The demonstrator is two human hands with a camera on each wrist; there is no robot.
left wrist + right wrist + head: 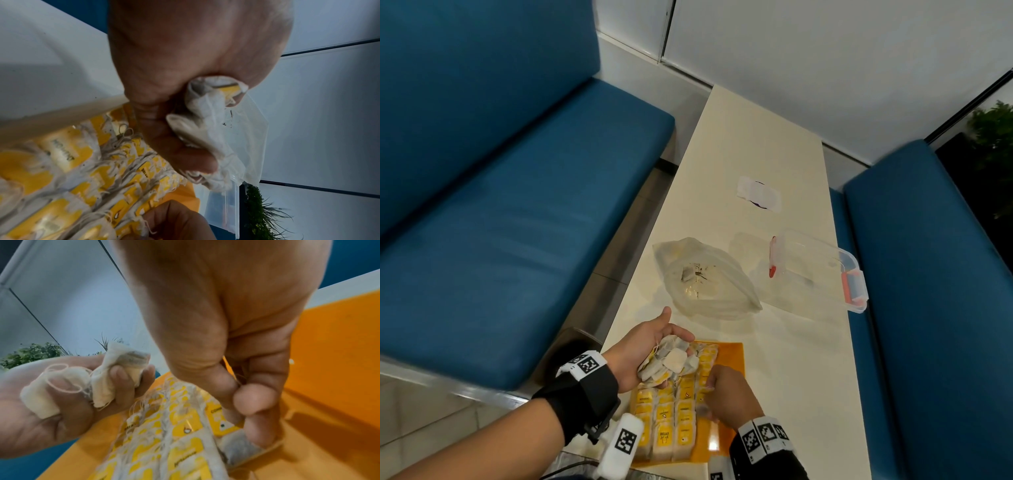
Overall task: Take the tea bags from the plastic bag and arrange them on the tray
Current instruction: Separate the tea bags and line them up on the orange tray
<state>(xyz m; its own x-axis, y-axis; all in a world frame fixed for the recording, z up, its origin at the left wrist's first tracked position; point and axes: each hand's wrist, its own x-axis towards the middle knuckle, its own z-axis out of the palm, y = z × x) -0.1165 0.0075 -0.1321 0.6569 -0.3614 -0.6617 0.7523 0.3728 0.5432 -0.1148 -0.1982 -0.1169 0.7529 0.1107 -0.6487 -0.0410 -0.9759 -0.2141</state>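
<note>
left hand (650, 346) cupped, fingers curled round spare tea bags (671, 363), a supply kept just above the tray (732, 356) | right hand (726, 394) fingertips pinch one bag down beside the rows (671, 421), extending them | plastic bag (705, 277) beyond fingertips

Blue benches (517, 212), cream table (756, 144), white wall (825, 51)

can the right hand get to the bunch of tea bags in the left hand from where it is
Probably yes. The left hand holds the bunch of tea bags palm-up just above the tray, close beside the right hand, with nothing between them. But the right hand is pinching a tea bag on the tray.
</note>
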